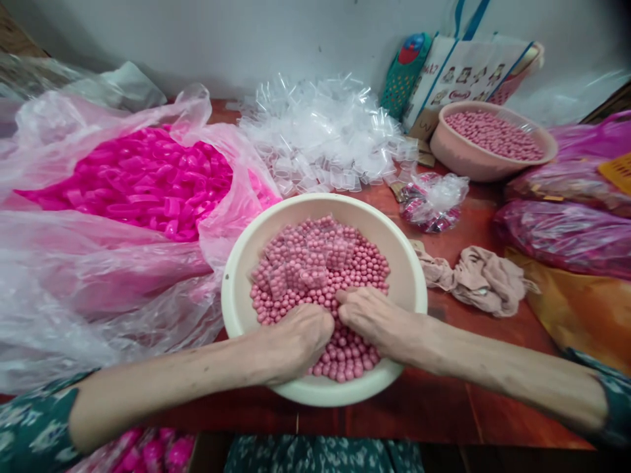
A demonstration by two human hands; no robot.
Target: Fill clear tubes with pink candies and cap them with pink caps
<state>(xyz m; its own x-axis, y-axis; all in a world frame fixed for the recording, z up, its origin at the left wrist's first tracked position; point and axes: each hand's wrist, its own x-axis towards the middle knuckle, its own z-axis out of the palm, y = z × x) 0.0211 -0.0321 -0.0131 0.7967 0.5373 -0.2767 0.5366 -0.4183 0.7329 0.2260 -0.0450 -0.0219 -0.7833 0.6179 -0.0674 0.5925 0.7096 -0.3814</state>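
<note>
A cream plastic basin (409, 276) holds many round pink beads (345, 368). Several small clear packets filled with pink beads (305, 263) lie on the loose ones toward the far side. My left hand (300, 341) is closed, knuckles up, low over the beads at the basin's near left. Close beside it, my right hand (374, 322) is also closed, its fingers curled toward the left hand. The curled fingers hide whatever lies between them.
A plastic bag of bright pink plastic pieces (142, 184) spreads at left. Behind the basin rises a heap of clear plastic pieces (325, 131). Rightward are a second bead-filled basin (473, 161), a crumpled cloth (488, 279) and purple plastic bags (566, 236). A wall stands behind.
</note>
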